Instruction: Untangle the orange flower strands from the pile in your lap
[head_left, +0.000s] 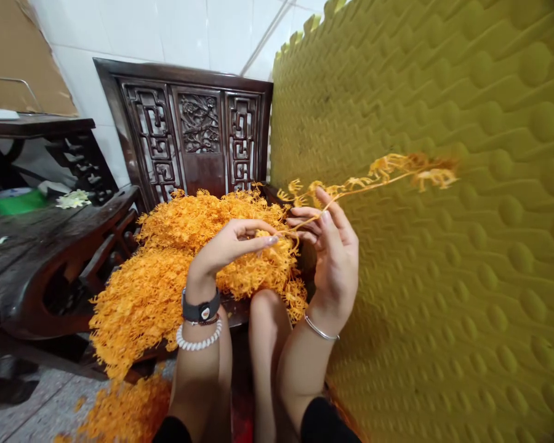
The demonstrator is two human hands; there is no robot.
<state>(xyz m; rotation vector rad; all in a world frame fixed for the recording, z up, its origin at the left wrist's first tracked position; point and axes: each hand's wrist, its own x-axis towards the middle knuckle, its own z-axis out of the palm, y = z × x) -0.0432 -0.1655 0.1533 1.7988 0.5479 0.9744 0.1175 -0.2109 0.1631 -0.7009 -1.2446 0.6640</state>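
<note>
A thin orange artificial flower stem (369, 186) slants up to the right in front of the yellow mat, small curled florets along its far part. My left hand (233, 243) pinches the stem's near end between thumb and fingertips. Farther along, my right hand (335, 252) has its thumb and index finger closed on the stem, the other fingers curled behind it. Below and behind both hands spreads a big heap of orange artificial flower sprigs (166, 264), piled on a dark wooden seat.
A carved dark wooden chair back (198, 166) stands behind the heap. On the right rises a textured yellow foam mat (443, 277). At left, a dark wooden table (9, 246) bears a green roll (16, 202) and a pale flower (74, 199). More orange sprigs (129, 409) lie lower left.
</note>
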